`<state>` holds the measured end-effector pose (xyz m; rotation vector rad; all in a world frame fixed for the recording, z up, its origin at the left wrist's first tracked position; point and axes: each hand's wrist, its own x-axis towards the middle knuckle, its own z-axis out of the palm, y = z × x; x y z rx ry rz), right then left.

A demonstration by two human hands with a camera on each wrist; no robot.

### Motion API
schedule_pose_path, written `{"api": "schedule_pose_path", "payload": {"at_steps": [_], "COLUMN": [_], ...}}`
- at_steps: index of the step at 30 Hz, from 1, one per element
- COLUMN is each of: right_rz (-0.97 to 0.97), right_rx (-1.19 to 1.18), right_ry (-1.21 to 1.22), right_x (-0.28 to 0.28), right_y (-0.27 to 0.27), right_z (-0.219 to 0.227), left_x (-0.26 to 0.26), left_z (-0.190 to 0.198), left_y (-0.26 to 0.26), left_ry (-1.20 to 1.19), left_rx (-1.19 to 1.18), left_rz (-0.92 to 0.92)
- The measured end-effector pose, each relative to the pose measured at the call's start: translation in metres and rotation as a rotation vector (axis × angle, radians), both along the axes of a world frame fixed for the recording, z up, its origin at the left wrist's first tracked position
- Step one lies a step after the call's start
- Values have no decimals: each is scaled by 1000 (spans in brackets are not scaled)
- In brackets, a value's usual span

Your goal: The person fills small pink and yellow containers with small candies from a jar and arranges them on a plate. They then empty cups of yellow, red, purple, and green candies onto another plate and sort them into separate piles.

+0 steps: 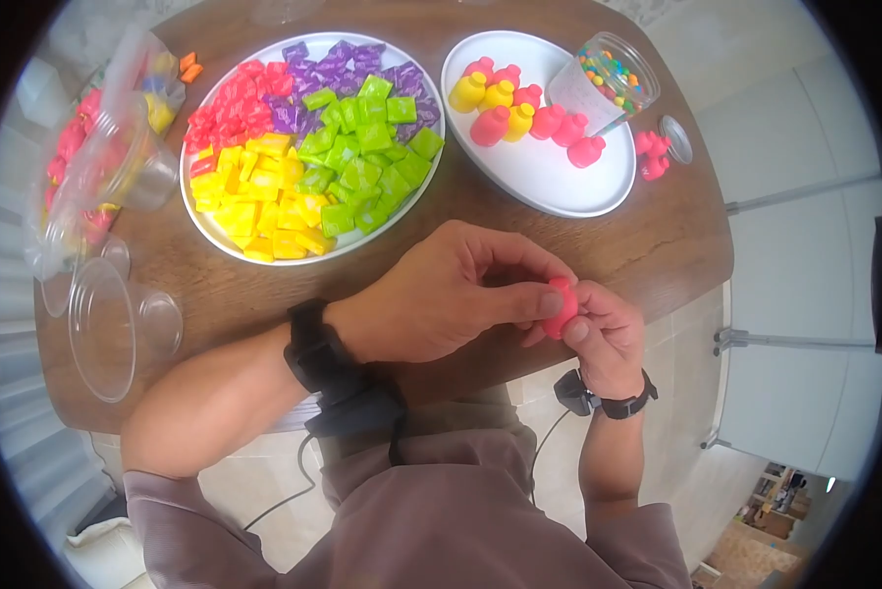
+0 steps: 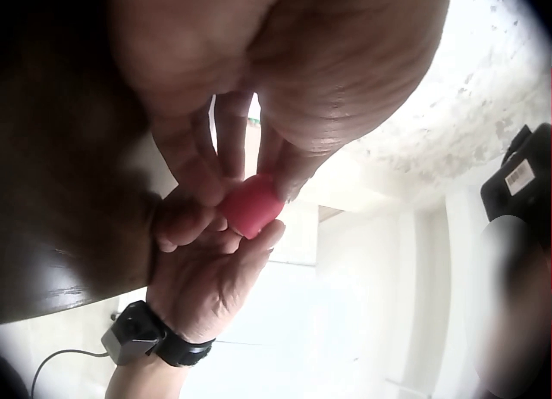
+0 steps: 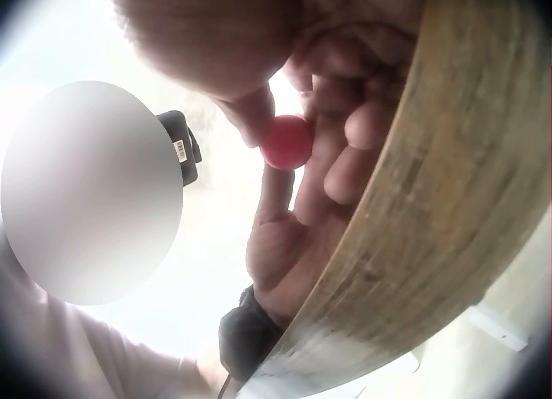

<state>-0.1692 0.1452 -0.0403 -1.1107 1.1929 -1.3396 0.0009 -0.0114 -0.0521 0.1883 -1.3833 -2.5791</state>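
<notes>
Two hands [image 1: 431,294] [image 1: 608,339] on one pink bottle [image 1: 564,312]

The pink bottle is up in the air, near the edge of the table [image 1: 657,250]. The left hand pinches it with thumb and finger. The right hand grips it too, with its thumb on the near side. So both hands are holding on. The fingers hide much of it, so I cannot tell which end is up.

To do this well, I think one hand should be the strong, still one while the other does the small work. Pinch firmly but do not squash. The bottle looks smooth, so it could slip. It would be safer to hold it further in over the table, so a drop lands on wood and not on the floor.

Go slowly near the small plate [image 1: 549,187]. The jar [image 1: 617,74] of little colored balls leans there among other bottles [image 1: 490,126], and a bump might tip it.
</notes>
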Motion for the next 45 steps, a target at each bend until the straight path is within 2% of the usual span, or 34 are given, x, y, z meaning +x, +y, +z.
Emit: {"api": "schedule_pose_path", "payload": {"at_steps": [3,6,8,13,15,17,20,22,25,28,30,33,38,43,45], "right_rz": [-46,-46,-159,-139,-145,-179,-195,-189,-323,-419,-435,-447,-563,-656,-716], "right_rx": [25,-50,-4,-52,-46,79,41,74,-76,-146,-134,-163,-193,-88,8], "right_ry": [-23,113,45,132,141,22,51,464,378,504,598,637,681,659,720], "right_x": [2,2,8,5,6,8,6,-13,-36,-57,-79,-97,-120,-125,-133], "right_y": [-1,-5,-6,-10,-9,-8,-13,-13,-31,-59,-77,-96,-82,-35,-19], "right_z": [1,-2,0,-2,2,8,23,43,66,98,108,118,102,53,28], "left_x": [0,-1,0,0,0,-1,1,3,2,3,2,3,2,3,3], "left_z": [1,-3,0,5,2,2,8,8,2,2,-2,-1,-2,0,1], "left_y": [0,2,1,3,4,9,8,5,6,8,9,9,10,11,11], "left_ry": [5,28,26,-23,7,38,36,3,-8,-24,-39,-56,-30,-60,-70], "left_rx": [13,-9,-61,-180,-166,-124,-54,-25,1,-62,-168,-195,-183,-190,-204], "left_rz": [-26,36,47,80,100,104,78,62,76,61,43,23,27,18,10]}}
